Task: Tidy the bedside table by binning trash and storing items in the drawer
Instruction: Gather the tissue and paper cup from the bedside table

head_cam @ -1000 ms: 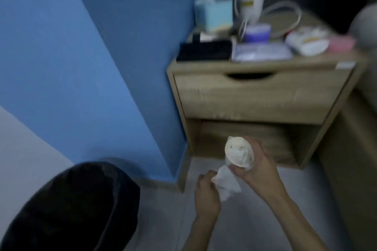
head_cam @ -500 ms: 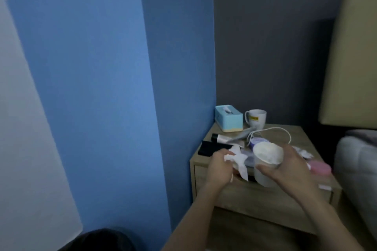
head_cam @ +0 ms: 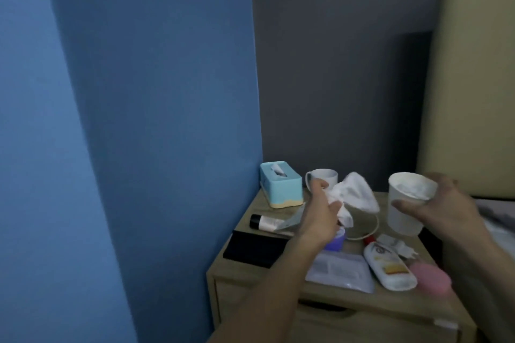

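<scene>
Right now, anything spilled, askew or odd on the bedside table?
No spill visible. The white bottle lies on its side near the front; the pink object sits close to the front right corner. Left hand holds a crumpled tissue, right hand a paper cup, both above the table.

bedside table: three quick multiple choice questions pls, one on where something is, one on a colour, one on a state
1. Where on the bedside table does the tissue box stand? A back left corner; B front right corner; C front middle.
2. What colour is the oval item at the front right? A green; B pink; C black.
3. What does the right hand hold? A nothing; B a mug; C a paper cup.

1 A, it sits far back on the left. 2 B, it is plainly pink. 3 C, thumb and fingers curl round the white cup.
</scene>
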The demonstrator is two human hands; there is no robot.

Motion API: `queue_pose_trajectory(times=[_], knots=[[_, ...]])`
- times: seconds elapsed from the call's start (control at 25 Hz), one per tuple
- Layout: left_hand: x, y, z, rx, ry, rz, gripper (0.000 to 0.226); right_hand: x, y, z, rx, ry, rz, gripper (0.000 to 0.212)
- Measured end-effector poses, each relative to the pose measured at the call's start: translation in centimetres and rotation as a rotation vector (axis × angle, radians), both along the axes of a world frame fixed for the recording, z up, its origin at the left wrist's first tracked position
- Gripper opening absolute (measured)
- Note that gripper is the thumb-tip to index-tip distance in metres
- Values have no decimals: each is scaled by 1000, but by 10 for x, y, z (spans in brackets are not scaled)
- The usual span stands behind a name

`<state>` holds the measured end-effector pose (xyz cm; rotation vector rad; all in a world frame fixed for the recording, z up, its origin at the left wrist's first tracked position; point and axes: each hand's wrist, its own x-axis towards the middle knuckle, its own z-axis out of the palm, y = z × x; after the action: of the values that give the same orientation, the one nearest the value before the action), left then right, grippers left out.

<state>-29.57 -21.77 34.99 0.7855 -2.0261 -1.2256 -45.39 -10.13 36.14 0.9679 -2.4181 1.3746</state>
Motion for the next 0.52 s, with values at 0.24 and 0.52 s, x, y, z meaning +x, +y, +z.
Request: queue_pose_trajectory(times=[0.24,0.52], knots=[[-80,-41,-4,-276,-239,124,32,-64,-51,-6,65,9,-35,79],[-114,-67,-36,-547,-458,103,27,-94,-93,-37,136,-35,-8,82]])
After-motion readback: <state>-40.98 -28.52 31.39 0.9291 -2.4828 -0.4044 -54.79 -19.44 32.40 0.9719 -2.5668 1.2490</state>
